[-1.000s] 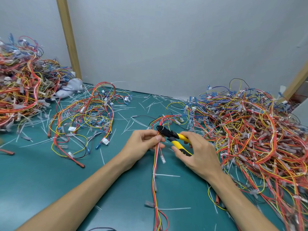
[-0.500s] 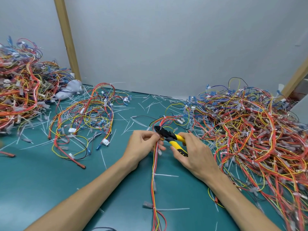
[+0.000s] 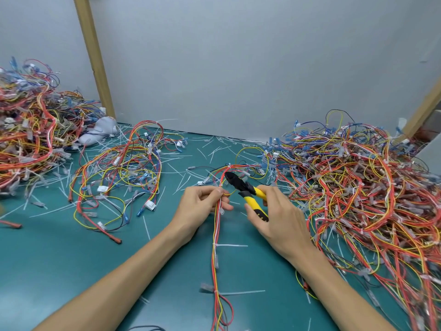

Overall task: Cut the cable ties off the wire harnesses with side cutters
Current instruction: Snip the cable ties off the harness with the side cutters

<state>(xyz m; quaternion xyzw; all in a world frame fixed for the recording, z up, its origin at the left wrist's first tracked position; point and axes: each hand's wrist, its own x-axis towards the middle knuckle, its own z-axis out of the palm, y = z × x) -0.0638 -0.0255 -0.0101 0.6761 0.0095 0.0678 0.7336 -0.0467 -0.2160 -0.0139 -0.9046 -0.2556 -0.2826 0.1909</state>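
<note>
Teal tabletop (image 3: 59,259), one wire harness (image 3: 216,237) down its middle between two hands.
Left of the harness sits a heaped wire pile (image 3: 26,130); the left hand (image 3: 202,206) pinches the harness's red and yellow wires in its grip. Just right of the harness, the right hand (image 3: 279,223) has its grip around yellow-handled side cutters (image 3: 241,186), black tip beside the wires. Farther right spreads a larger pile (image 3: 358,187).

The right hand (image 3: 279,218) hides the ends of the cutters (image 3: 245,187). The left pile (image 3: 23,130) and right pile (image 3: 370,187) are cut off at the sides. The harness (image 3: 216,235) runs off the bottom.
</note>
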